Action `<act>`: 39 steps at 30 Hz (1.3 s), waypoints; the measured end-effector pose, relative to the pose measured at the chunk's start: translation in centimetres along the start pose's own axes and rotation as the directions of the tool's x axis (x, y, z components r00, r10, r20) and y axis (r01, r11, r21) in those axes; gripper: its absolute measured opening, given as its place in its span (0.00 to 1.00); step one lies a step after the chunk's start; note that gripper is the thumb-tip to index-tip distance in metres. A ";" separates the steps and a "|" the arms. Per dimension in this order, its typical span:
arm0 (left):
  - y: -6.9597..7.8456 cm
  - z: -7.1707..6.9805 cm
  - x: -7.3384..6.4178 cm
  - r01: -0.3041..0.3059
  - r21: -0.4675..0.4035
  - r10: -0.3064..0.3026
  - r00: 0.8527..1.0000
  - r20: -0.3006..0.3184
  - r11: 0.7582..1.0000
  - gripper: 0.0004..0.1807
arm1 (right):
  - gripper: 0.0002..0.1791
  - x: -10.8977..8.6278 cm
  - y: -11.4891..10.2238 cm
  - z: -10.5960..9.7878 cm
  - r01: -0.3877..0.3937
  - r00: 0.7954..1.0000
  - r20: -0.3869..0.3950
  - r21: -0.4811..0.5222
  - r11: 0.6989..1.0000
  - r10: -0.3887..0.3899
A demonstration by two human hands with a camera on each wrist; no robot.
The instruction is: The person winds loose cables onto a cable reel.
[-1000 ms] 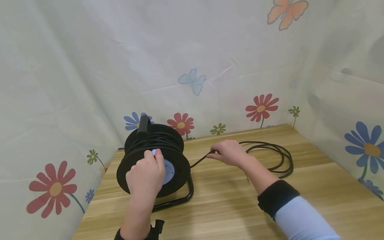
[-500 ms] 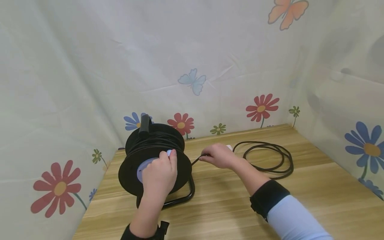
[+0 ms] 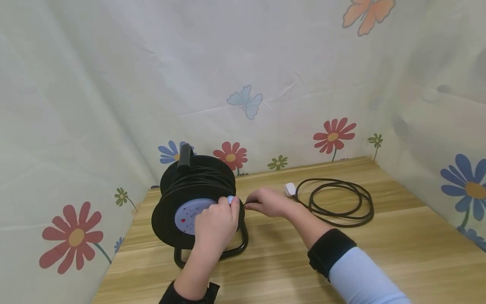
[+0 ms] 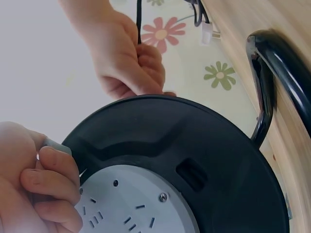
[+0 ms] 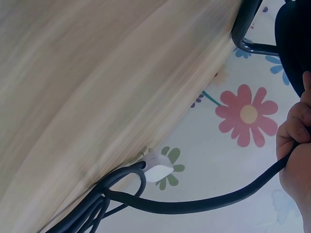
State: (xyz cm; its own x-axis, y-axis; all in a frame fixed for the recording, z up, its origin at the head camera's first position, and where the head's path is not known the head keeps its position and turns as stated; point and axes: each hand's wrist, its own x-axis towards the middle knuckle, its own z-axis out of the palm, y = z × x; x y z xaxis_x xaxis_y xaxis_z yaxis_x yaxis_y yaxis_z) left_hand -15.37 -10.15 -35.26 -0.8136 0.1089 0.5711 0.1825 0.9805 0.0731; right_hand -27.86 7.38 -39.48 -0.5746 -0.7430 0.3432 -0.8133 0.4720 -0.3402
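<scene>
A black cable reel [image 3: 162, 221] stands on its tubular frame on the left of the table, dark cable wound around its drum. Its round face has a pale grey-blue socket panel [image 3: 185, 214]. My left hand [image 3: 215, 223] grips the light-blue crank knob [image 3: 230, 199] near the right edge of that face. Just right of the reel, my right hand [image 3: 270, 202] pinches the black cable [image 5: 194, 206] close to the rim. From the right wrist view, the cable runs out of the hand down to loose loops.
Loose loops of the cable lie on the wooden table [image 3: 273, 261] at the right. A white plug [image 3: 290, 189] sits at their left end. The reel's carry handle [image 3: 184, 157] sticks up at the back. A flower-printed sheet [image 3: 288, 105] hangs behind.
The knob and my left hand have swung right as the reel's face turned. My right hand has moved left, nearer the reel, and the white plug behind it has come into view.
</scene>
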 end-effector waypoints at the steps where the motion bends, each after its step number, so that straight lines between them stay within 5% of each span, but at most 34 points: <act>1: 0.1 0.1 0.0 -0.002 0.006 0.002 1.000 0.006 1.000 0.31 | 0.07 0.1 0.0 0.1 0.007 1.000 0.001 0.005 1.000 -0.007; 12: 0.3 0.2 -0.1 0.012 0.009 -0.013 0.999 0.043 1.000 0.30 | 0.08 0.1 -0.3 0.1 0.017 1.000 -0.009 0.000 1.000 -0.017; 20: 0.4 0.3 -0.2 0.018 0.014 -0.019 0.998 0.061 1.000 0.29 | 0.09 -1.7 0.8 -1.4 -0.151 0.989 0.005 0.081 0.985 0.151; 30: 0.2 0.8 -0.2 0.031 0.004 -0.032 0.997 0.064 0.999 0.28 | 0.17 -5.9 4.8 -5.6 -0.298 0.951 -0.041 0.126 0.946 0.305; 39: 0.5 0.6 -0.2 0.050 -0.011 -0.049 0.993 0.105 0.999 0.27 | 0.15 -8.8 7.0 -7.5 -0.356 0.928 -0.101 0.042 0.934 0.358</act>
State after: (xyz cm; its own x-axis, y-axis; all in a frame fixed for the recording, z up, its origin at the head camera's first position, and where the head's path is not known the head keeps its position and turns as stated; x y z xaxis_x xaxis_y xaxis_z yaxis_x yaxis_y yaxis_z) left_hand -15.42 -9.58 -35.83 -0.8752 0.0773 0.4776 0.1474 0.9828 0.1110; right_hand -29.18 20.74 -38.28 -0.8340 -0.4725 0.2849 -0.5509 0.6854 -0.4761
